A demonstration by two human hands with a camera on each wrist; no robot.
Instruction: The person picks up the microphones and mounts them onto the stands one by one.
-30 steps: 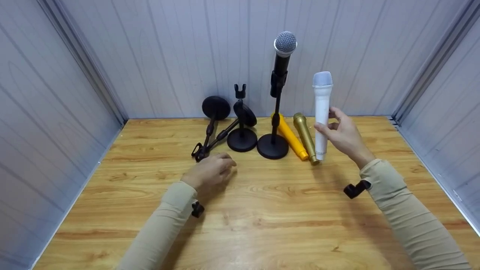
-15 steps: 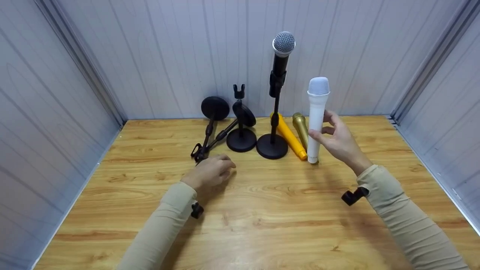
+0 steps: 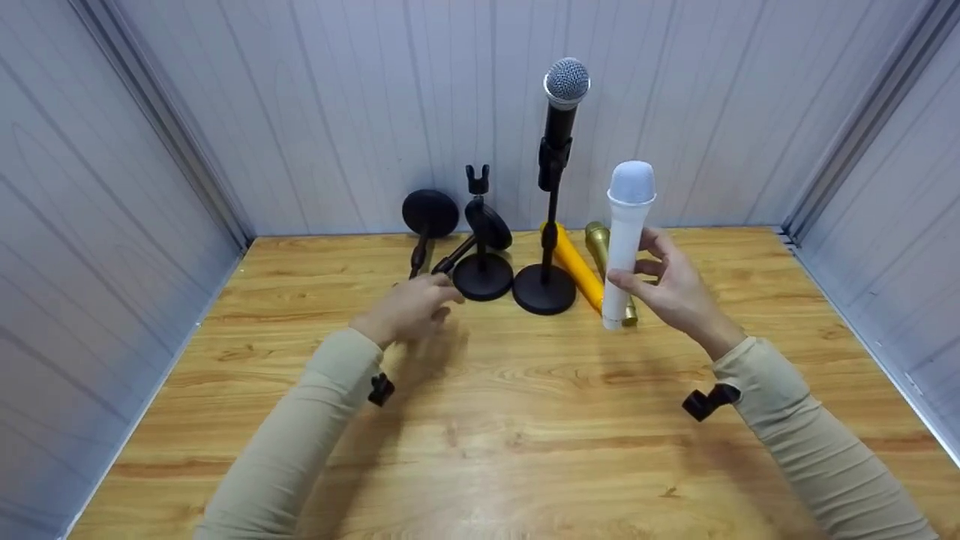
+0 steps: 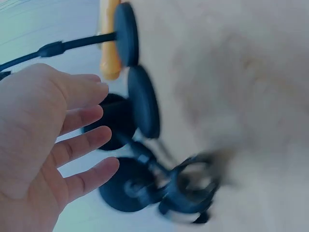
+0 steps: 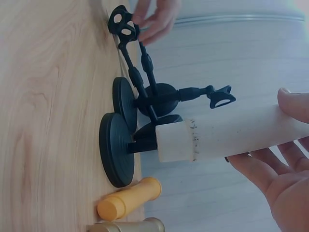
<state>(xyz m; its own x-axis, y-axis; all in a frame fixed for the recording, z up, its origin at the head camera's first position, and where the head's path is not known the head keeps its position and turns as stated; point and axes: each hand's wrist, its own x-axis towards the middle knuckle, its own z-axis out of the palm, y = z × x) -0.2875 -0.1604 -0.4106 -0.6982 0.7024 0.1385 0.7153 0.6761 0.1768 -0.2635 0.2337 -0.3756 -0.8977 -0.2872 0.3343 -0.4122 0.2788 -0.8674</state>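
Observation:
My right hand (image 3: 679, 292) holds a white microphone (image 3: 628, 217) near its lower half, thumb on one side and fingers on the other. Head up, the microphone hangs above the table; its tail end (image 5: 174, 141) fills the middle of the right wrist view. My left hand (image 3: 409, 307) hovers over the clip ends of two black microphone stands lying tipped, their round bases (image 3: 430, 213) toward the back wall. Its fingers (image 4: 91, 179) are spread and relaxed around nothing. Just right of it stands an upright black stand (image 3: 482, 279) with a bare clip.
A black microphone (image 3: 561, 124) with a silver head sits in another upright stand (image 3: 545, 291). Behind it a yellow microphone (image 3: 576, 264) and a gold microphone (image 3: 598, 240) lie on the wooden table (image 3: 510, 435). Panel walls enclose the back and sides.
My right hand has carried the white microphone left and slightly down, in front of the gold one. My left hand has risen and moved back over the tipped stands' clips.

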